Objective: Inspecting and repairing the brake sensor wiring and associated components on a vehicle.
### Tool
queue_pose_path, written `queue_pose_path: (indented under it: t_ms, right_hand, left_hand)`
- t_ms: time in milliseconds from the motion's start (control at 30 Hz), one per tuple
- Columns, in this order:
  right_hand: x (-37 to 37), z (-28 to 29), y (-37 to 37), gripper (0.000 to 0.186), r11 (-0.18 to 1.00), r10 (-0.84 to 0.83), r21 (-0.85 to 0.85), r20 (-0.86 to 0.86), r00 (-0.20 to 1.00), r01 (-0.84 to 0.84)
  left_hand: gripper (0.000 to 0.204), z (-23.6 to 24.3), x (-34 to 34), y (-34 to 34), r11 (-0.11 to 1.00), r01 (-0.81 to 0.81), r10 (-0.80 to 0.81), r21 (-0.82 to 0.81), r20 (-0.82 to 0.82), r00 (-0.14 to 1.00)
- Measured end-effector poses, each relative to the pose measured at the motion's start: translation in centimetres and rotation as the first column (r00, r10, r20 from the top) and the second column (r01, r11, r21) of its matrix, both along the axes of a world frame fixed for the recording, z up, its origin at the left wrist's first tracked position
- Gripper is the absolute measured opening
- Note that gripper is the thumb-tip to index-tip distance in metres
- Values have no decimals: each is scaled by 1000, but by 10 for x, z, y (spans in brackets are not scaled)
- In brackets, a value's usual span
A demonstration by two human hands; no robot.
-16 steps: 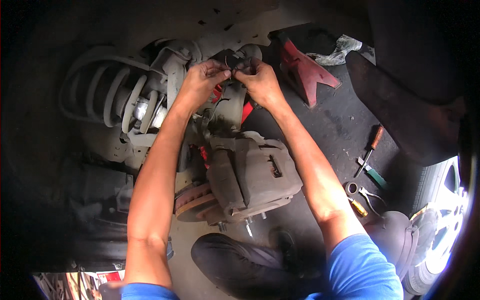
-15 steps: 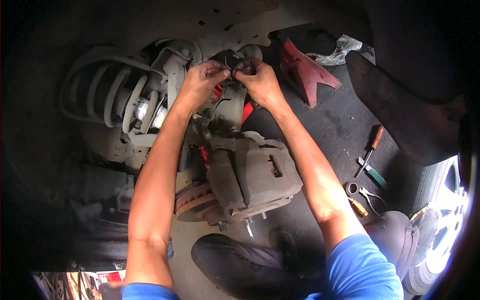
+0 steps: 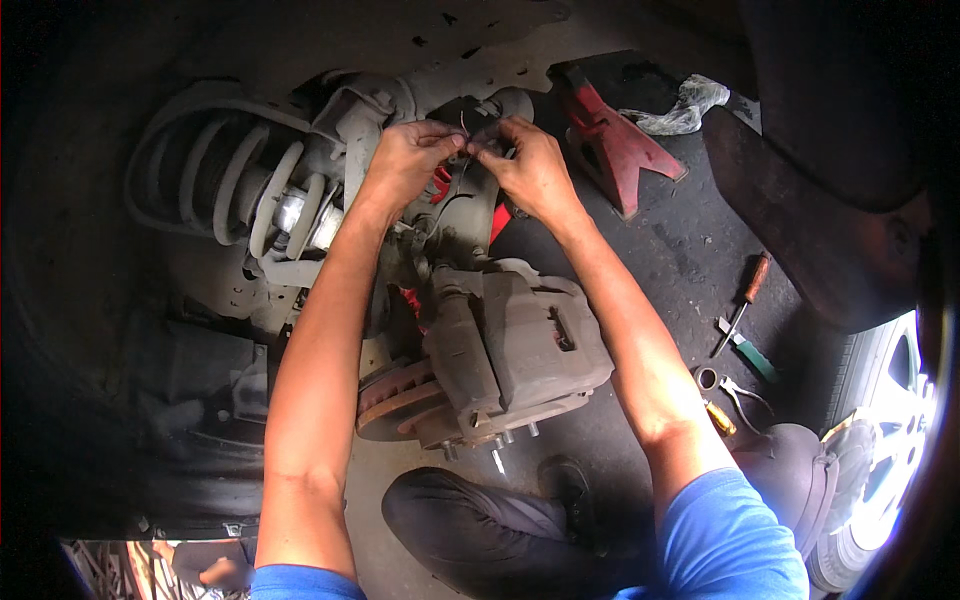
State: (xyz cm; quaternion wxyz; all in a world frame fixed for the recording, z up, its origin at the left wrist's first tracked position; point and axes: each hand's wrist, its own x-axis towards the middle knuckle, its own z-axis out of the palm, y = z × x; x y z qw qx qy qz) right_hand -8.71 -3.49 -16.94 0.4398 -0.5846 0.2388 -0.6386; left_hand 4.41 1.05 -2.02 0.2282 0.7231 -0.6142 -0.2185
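My left hand and my right hand meet fingertip to fingertip behind the brake caliper. Both are closed in a pinch on a thin wire, whose end pokes up between the fingers. A thin strand runs down below the hands toward the caliper; its exact path is hard to follow. The grey, dusty caliper sits over a rusty brake disc, with wheel studs at its near side. Left of my left forearm lies the coil spring around a strut.
A red jack stand is on the dark floor beyond my right arm, beside crumpled clear plastic. Nearer lie a screwdriver, a green-handled tool, pliers and a ring-ended tool. A wheel stands at right.
The view has shifted slightly, so the car parts appear a little to the right. Both hands keep their pinch on the wire with barely any movement.
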Motion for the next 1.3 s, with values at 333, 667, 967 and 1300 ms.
queue_pose_path:
  t_ms: [333,667,967,1300]
  right_hand:
    - [-2,-2,1,45,999,23,49,-97,995,-19]
    - [-1,-2,3,40,992,119,40,-36,992,-118]
    - [1,-13,1,32,995,76,71,-10,997,-75]
    - [-3,-8,0,31,967,145,199,89,985,-160]
  left_hand:
    - [36,-1,-1,0,996,88,-88,-11,44,995]
    - [34,0,4,0,996,23,-34,90,122,992]
    - [36,2,-10,4,979,125,-182,159,420,889]
    - [30,-5,-3,7,983,168,-183,79,255,950]
